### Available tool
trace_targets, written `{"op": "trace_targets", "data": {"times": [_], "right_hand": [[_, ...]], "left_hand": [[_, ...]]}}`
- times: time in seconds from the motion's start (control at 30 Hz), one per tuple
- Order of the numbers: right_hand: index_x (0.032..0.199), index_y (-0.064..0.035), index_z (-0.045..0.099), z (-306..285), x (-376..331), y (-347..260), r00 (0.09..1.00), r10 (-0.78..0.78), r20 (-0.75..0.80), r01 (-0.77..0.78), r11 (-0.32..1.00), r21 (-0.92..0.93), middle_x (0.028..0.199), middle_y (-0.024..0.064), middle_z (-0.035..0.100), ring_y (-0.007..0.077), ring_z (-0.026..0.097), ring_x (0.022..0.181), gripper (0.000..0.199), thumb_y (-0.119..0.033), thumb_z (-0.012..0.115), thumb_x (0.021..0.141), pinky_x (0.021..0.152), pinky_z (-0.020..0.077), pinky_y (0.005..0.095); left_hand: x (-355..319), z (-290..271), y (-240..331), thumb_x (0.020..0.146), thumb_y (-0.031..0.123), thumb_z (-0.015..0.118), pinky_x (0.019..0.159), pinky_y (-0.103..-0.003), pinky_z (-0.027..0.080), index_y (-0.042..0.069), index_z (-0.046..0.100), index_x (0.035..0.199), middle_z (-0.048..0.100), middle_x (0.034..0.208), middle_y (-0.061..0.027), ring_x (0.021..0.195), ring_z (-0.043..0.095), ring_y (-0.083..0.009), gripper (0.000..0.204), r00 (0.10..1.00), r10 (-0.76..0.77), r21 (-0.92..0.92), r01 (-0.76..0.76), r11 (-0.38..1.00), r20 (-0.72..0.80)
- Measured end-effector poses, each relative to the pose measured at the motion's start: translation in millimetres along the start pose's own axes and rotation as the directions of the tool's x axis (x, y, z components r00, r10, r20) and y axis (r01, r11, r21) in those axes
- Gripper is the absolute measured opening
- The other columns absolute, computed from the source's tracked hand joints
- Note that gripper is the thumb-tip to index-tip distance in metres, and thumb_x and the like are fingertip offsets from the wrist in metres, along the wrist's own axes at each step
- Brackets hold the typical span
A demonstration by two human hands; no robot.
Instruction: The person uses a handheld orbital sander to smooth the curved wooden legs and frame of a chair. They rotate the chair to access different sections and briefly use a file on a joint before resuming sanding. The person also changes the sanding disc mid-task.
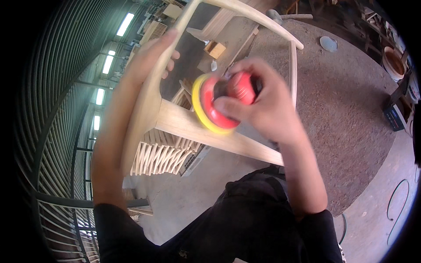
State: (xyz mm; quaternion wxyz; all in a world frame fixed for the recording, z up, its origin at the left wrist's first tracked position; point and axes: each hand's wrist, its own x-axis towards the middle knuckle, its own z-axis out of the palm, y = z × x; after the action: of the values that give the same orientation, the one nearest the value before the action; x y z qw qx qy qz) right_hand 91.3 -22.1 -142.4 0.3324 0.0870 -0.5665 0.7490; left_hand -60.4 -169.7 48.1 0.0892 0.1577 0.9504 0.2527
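**Two hands, one red sander, one wooden chair**

Both hands are busy. The right hand [258, 103] is curled tight around a round red sander with a yellow pad [219, 105]. Its fingers wrap over the top of the tool. The yellow pad sits against a flat rail of the pale bare-wood chair frame [184, 122]. The left hand [151, 55], up at eleven o'clock from the sander, is closed around a slim leg of the same frame and holds it.

The sander is near the middle of the view. It looks shiny and smooth, with a bright yellow ring on its left side. The chair frame is light, plain wood with no paint. Its thin curved top bar runs toward one o'clock.

A dusty brown floor [342, 114] lies at three o'clock. A small round grey disc [328, 43] rests on it at one o'clock. A stack of pale wooden chair parts [160, 155] sits at seven o'clock from the sander. A ribbed metal roof with long bright lamps [109, 61] fills the nine o'clock side.
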Motion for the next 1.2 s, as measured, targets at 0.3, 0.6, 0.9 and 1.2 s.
{"op": "trace_targets", "data": {"times": [0.3, 0.6, 0.9, 1.2], "right_hand": [[0.114, -0.0108, 0.065, 28.1, 23.7, -15.2, 0.960, -0.177, 0.217, 0.189, 0.981, -0.037, 0.104, 0.0129, 0.067, 0.0356, 0.065, 0.098, 0.038, -0.024, 0.082, 0.081, 0.090, 0.0528, 0.0432], [0.115, -0.0103, 0.064, 22.1, 14.3, -37.3, 0.967, 0.071, 0.244, -0.005, 0.966, -0.259, 0.105, 0.0161, 0.067, 0.0386, 0.069, 0.097, 0.045, -0.025, 0.084, 0.078, 0.086, 0.0552, 0.0435], [0.124, -0.0053, 0.063, -73.0, -50.4, -29.3, 0.930, 0.220, -0.296, -0.316, 0.890, -0.330, 0.110, 0.0163, 0.072, 0.0291, 0.072, 0.104, 0.064, -0.016, 0.094, 0.069, 0.094, 0.0570, 0.0396], [0.116, -0.0027, 0.065, -119.8, -115.3, -99.2, 0.816, -0.219, -0.536, -0.085, 0.871, -0.485, 0.107, 0.0081, 0.068, 0.0178, 0.066, 0.099, 0.056, -0.016, 0.094, 0.070, 0.093, 0.0534, 0.0327]], "left_hand": [[17.6, -7.2, 20.3, 0.085, 0.034, 0.083, 0.053, -0.025, 0.045, 0.008, 0.064, 0.094, 0.062, 0.082, 0.0006, 0.065, 0.059, -0.0083, 0.033, 0.990, 0.000, -0.028, 0.004, 1.000, 0.143], [28.2, -9.1, 4.6, 0.088, 0.022, 0.075, 0.045, -0.024, 0.045, 0.007, 0.061, 0.105, 0.058, 0.075, 0.0007, 0.058, 0.057, -0.0072, 0.027, 0.983, 0.076, -0.120, -0.056, 0.991, 0.167], [-0.4, -29.1, 44.7, 0.066, 0.016, 0.079, 0.092, -0.030, 0.051, -0.001, 0.054, 0.144, 0.063, 0.116, -0.0086, 0.105, 0.063, -0.0162, 0.084, 0.856, 0.469, -0.076, -0.464, 0.883, 0.219], [21.5, -49.4, 69.9, 0.057, 0.003, 0.068, 0.110, -0.036, 0.044, 0.001, 0.055, 0.137, 0.062, 0.125, -0.0099, 0.125, 0.060, -0.0199, 0.081, 0.688, 0.606, 0.266, -0.720, 0.641, 0.400]]}}
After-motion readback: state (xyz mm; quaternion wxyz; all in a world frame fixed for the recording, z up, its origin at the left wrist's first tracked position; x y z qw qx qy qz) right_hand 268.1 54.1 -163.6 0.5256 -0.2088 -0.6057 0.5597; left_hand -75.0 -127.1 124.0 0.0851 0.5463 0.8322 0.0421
